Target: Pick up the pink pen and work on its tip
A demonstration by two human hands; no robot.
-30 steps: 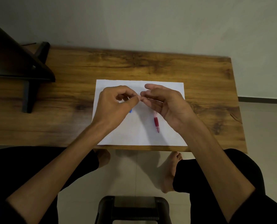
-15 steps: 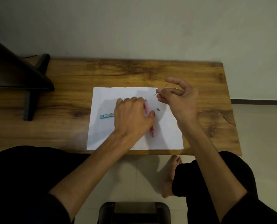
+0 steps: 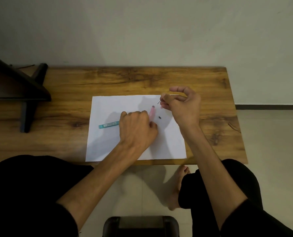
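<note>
Wood-grain tabletop point(image 3: 142, 79) set against a plain wall, carrying a white paper sheet point(image 3: 108, 142) on which all the small parts lie. The left hand point(image 3: 138, 130) is curled over the pink mechanical pencil point(image 3: 152, 113), gripping its lower barrel so that only the upper end shows beyond the knuckles, its open end uncapped. The right hand point(image 3: 181, 106) is raised just above the sheet's far right corner, thumb and fingertips pinching a thin pencil lead point(image 3: 159, 101) that projects down and leftward toward the pencil. A small dark cap point(image 3: 160, 117) lies loose on the paper between the two hands; a teal lead case point(image 3: 109, 124) lies just left of the left hand. Likely hazards, as judged from this arrangement: the lead is slender and brittle, so too firm a pinch or an oblique approach to the barrel opening could snap it; a fragment dropped on the sheet would be hard to retrieve; a sweep of either wrist could flick the loose cap off the paper, and the case could roll.
</note>
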